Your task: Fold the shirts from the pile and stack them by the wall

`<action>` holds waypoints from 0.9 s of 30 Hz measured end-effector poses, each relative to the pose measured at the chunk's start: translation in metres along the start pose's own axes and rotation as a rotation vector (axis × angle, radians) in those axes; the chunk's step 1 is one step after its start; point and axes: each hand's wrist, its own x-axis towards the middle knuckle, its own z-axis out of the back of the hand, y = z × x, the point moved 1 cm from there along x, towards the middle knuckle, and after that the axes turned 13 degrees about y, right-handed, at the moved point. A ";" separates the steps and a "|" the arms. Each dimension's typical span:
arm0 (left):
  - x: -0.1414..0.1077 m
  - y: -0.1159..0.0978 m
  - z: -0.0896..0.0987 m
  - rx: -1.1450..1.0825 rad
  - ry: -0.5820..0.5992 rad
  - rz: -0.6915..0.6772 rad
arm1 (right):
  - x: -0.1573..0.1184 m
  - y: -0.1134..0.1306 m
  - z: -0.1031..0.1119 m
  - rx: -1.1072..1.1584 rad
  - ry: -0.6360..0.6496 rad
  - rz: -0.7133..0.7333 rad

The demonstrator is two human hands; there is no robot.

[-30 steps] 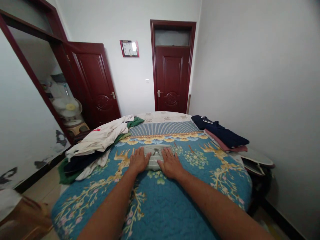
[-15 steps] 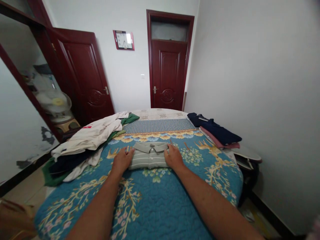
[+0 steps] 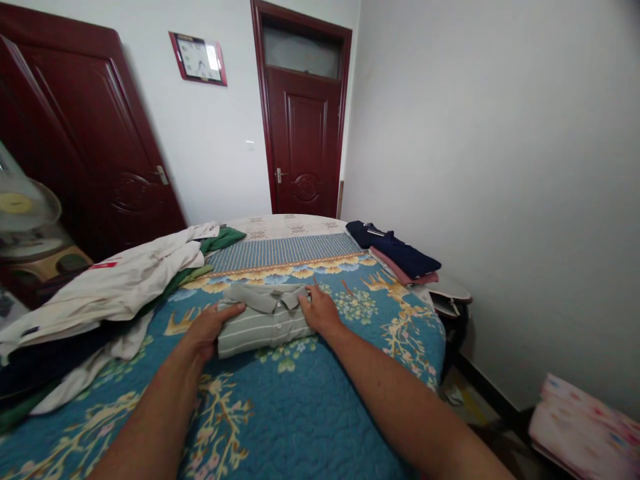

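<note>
A folded grey-green polo shirt with thin white stripes lies on the teal floral bedspread, its collar toward the far side and its buttons facing up. My left hand grips the shirt's left end, thumb on top and the other fingers hidden at the side or below. At the opposite end, my right hand holds the fabric beside the collar, with its fingers partly hidden. The shirt's left end looks slightly nearer to me than its right.
A loose heap of white, green and dark clothes spreads over the left side. Folded navy and pink garments are stacked at the far right, close to the wall. A pink floral item sits at lower right.
The view has swung to the right, so everything appears farther left. Between both hands, the shirt has turned slightly, its left end coming nearer to me.
</note>
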 end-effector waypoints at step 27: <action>-0.006 0.014 -0.019 -0.238 0.100 0.062 | -0.005 0.006 0.020 1.314 0.277 -0.094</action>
